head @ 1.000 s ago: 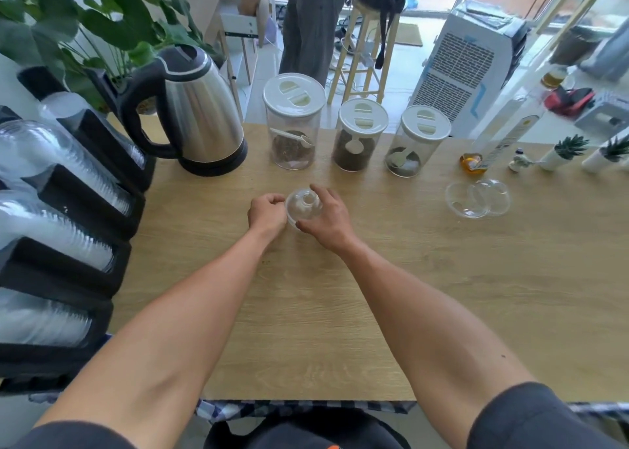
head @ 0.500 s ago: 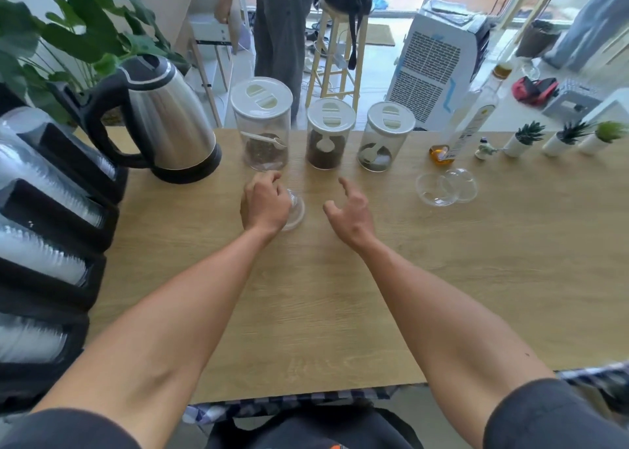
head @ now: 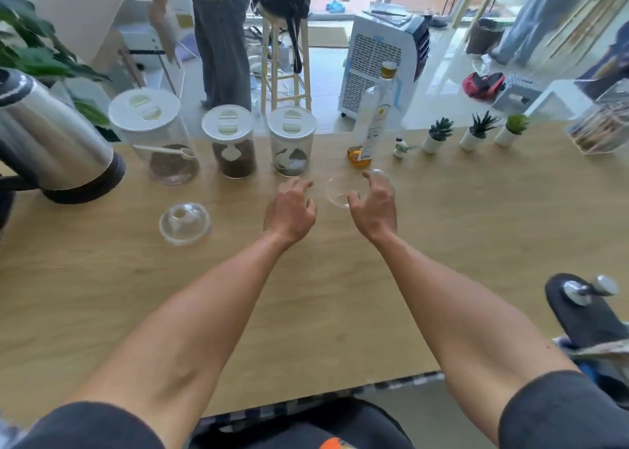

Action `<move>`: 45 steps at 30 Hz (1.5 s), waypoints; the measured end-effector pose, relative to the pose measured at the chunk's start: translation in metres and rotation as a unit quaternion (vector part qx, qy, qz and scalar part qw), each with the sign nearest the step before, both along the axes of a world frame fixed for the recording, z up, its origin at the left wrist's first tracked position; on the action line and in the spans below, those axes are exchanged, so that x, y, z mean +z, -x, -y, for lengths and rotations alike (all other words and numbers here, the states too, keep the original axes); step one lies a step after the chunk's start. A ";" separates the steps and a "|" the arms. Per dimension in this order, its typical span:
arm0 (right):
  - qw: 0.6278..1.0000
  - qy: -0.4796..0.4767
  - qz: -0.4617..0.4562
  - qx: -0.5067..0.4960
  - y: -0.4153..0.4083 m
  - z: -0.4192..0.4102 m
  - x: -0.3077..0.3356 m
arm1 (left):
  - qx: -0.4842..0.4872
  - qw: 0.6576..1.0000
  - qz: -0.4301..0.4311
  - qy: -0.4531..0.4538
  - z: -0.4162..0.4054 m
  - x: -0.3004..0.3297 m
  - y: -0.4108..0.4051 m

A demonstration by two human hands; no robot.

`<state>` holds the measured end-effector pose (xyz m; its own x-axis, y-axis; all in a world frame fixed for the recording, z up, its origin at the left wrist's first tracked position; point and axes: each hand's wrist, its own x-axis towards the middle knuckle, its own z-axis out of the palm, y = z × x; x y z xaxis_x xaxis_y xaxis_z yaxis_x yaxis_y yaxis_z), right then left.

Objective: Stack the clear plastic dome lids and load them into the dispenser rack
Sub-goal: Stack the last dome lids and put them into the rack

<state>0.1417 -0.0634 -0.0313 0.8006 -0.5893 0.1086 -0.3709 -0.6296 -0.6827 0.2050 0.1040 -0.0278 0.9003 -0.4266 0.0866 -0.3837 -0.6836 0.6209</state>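
A: Head view, looking down on a wooden tabletop point(head: 442, 244). Both bare forearms are reaching forward. Left hand point(head: 290, 210) is hovering palm down, fingers curled loosely apart, holding nothing.

B: And the right?

A: Right hand point(head: 373, 207) is spreading its fingers wide over two loose clear lids point(head: 337, 192) lying side by side, just in front of the oil bottle point(head: 369, 132). Thumb is sitting at the near rim of the left one; the far lid is mostly hidden behind the fingers. Cannot tell whether any fingertip is actually touching plastic.

B: Which way are those lids facing?

A: Too transparent and blurred to tell with certainty. The near one is lying flat, its round face turned upward.

B: Anything already stacked?

A: A stack of dome lids point(head: 184, 223) is resting well to the left of the left hand, rims down on the wood, domes pointing up, axis vertical, the hole on top showing.

B: Surroundings?

A: Three canisters point(head: 227, 142) with white caps are standing in a row behind the hands. A steel kettle point(head: 51, 145) is sitting at far left, partly cut off. Three small potted succulents point(head: 474, 132) are lining the far edge on the right.
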 end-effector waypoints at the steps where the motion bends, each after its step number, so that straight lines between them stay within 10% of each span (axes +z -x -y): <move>1: 1.000 0.004 -0.004 0.005 0.002 0.015 -0.002 | -0.004 1.000 0.002 -0.002 0.013 -0.002 0.003; 18: 0.979 0.053 -0.114 0.161 -0.026 0.120 -0.057 | -0.006 0.983 0.163 -0.082 0.093 -0.052 0.018; 33: 0.975 0.076 -0.036 0.208 -0.040 0.003 -0.031 | 0.270 0.938 -0.037 0.212 -0.034 0.011 -0.015; 45: 0.982 0.059 -0.031 0.178 -0.027 -0.163 -0.011 | 0.342 0.888 -0.160 0.263 -0.207 0.000 -0.040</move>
<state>0.1686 0.0992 -0.0420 0.9609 -0.2564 0.1043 -0.1503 -0.7998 -0.5812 0.2453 0.3110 -0.0282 0.9476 0.2531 -0.1950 0.2633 -0.2728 0.9253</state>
